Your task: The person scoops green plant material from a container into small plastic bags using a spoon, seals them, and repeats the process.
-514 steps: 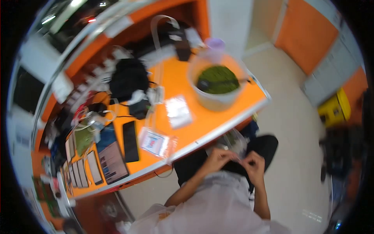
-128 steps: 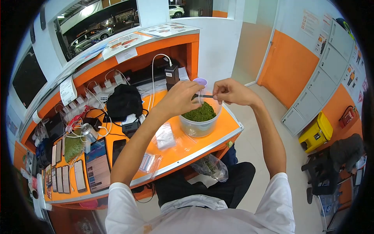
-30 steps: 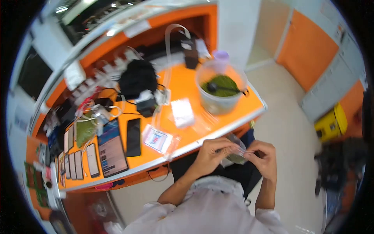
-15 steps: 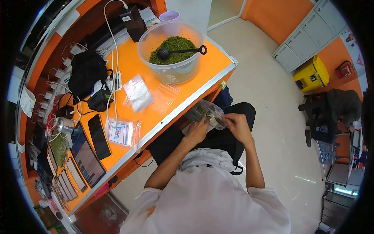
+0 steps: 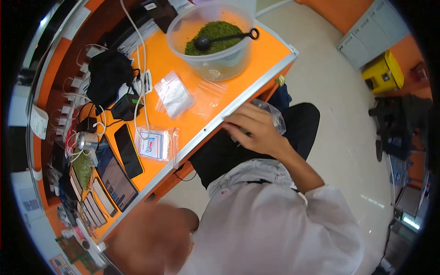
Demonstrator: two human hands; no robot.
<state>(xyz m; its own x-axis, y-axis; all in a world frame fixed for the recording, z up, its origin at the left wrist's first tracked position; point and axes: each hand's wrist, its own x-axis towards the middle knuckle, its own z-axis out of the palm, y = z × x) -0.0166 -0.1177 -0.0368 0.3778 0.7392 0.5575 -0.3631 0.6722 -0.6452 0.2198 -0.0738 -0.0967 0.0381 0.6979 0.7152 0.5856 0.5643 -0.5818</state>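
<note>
My right hand [image 5: 254, 130] lies over a clear plastic bag [image 5: 276, 118] on my lap, just under the orange counter's metal edge [image 5: 238, 103]. Its fingers curl around the bag's near end. A blurred skin-coloured shape [image 5: 149, 238] at the lower left is my left arm or hand, raised close to the camera, and its fingers cannot be made out. On the counter stands a large clear tub [image 5: 215, 48] of green dried leaves with a black scoop [image 5: 222, 39] lying in it.
Small clear zip bags [image 5: 173, 95] and a packet of labelled bags [image 5: 156, 143] lie on the counter. A black phone [image 5: 128, 151], a tablet [image 5: 114, 176], a row of phones [image 5: 94, 208], a black pouch [image 5: 109, 73] and white cables crowd the left. A yellow bin [image 5: 384, 71] stands on the tiled floor.
My left hand has left the bag and swung down to the lower left as a blur. The right hand now covers the bag alone. The view has shifted left.
</note>
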